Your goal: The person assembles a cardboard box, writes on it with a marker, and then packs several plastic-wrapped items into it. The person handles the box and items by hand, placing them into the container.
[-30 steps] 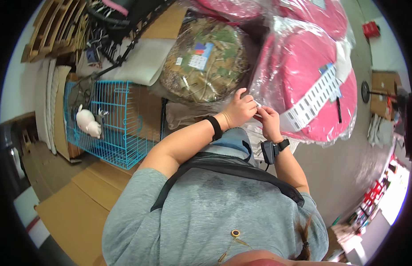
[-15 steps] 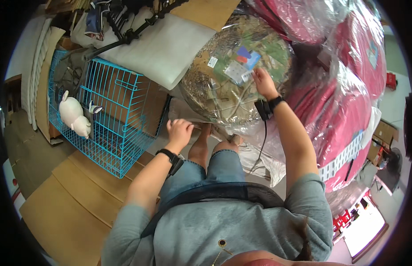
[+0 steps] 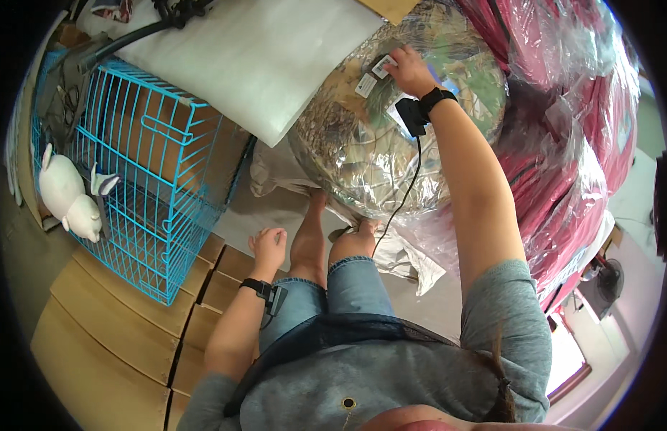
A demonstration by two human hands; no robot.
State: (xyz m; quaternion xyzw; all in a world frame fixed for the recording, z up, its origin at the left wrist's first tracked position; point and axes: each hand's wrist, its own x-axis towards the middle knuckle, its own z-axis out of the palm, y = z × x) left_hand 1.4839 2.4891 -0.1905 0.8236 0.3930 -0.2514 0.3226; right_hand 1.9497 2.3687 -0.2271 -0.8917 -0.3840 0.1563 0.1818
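Note:
My right hand (image 3: 411,72) reaches over a large round camouflage-patterned bundle (image 3: 362,161) wrapped in shiny clear plastic. Its fingers are closed on a small white label (image 3: 383,66), at the bundle's upper part. A second white label (image 3: 366,85) lies right beside it. The wrist partly covers a printed card (image 3: 405,115) under the plastic. A black device with a cable is strapped to that wrist. Lower down, my left hand (image 3: 269,250) hangs in front of my thigh, fingers loosely curled, with no object visible in it.
Pink bundles in clear plastic (image 3: 563,187) are piled at the right. On the left stands a blue wire cage (image 3: 143,172) with a white plush toy (image 3: 69,194) against it. Brown cartons (image 3: 110,316) lie below the cage; a white foam sheet (image 3: 240,65) extends above it.
My right hand has moved up and left across the bundle, bringing a white label beside the other one. My left hand has dropped down and left, away from the bundle's edge. The view has shifted.

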